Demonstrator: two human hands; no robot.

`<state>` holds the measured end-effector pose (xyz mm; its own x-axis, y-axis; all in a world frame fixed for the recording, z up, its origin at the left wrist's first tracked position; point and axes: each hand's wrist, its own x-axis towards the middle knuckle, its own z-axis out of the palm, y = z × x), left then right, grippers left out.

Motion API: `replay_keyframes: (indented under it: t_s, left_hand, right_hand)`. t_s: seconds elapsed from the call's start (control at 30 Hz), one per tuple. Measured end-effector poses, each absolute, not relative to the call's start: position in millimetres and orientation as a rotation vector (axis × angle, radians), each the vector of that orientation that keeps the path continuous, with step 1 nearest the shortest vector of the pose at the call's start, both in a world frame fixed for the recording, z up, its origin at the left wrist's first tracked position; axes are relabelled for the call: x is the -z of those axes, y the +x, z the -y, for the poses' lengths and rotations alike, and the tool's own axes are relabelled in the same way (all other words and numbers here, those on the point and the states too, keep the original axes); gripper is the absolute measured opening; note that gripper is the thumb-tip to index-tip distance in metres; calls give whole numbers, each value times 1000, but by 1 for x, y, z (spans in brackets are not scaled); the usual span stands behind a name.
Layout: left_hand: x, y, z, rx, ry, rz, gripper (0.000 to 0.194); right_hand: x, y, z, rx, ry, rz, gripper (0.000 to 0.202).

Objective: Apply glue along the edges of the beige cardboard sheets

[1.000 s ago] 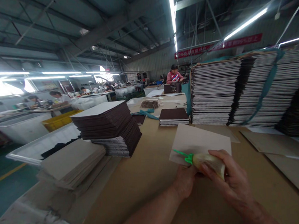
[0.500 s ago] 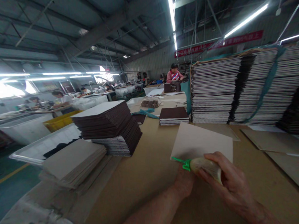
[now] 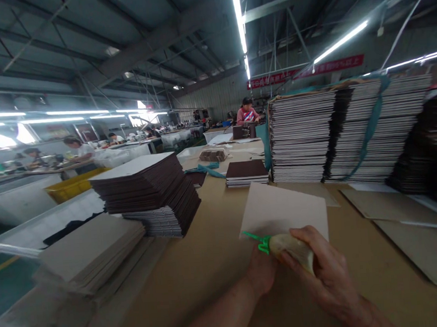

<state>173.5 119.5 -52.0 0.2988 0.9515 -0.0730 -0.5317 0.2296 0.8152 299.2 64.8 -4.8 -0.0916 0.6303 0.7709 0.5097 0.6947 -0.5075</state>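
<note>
My right hand (image 3: 331,270) is closed around a soft, yellowish squeeze bottle (image 3: 291,247) with a thin green nozzle (image 3: 252,236). The bottle lies on its side in the grip, and its nozzle points left over the near part of a pale rectangular board (image 3: 282,206). Below the bottle, my left hand (image 3: 263,271) reaches to the board's near edge. Its fingers are hidden by the bottle and the nozzle, so I cannot see whether they grip the board. Brown table surface (image 3: 204,265) shows around both hands.
To the left stand a dark brown stack of covered panels (image 3: 145,189) and a pile of grey boards (image 3: 92,249). A short brown stack (image 3: 246,173) sits beyond the board. Tall strapped stacks (image 3: 303,139) rise at the right. A co-worker (image 3: 247,113) is at the far end.
The whole scene has shifted left in view as the head turned a little to the right. The bottle and both hands keep nearly the same place over the board.
</note>
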Motion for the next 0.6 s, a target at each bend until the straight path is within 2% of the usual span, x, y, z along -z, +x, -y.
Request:
replay_keyframes:
  t_s: [0.2,0.37,0.6]
  left_hand:
    - [48,169,-125,-1130,744,-636,19]
    - [50,167,-138,-1258,601,-615,22]
    - [48,163,-145,-1301,481,-609,25]
  right_hand:
    - [15,290,-67,-325,-780,1540,24]
    - [7,293,-66,-730,-876,860,38]
    - [-5,330,-87,-691,-779,518,39]
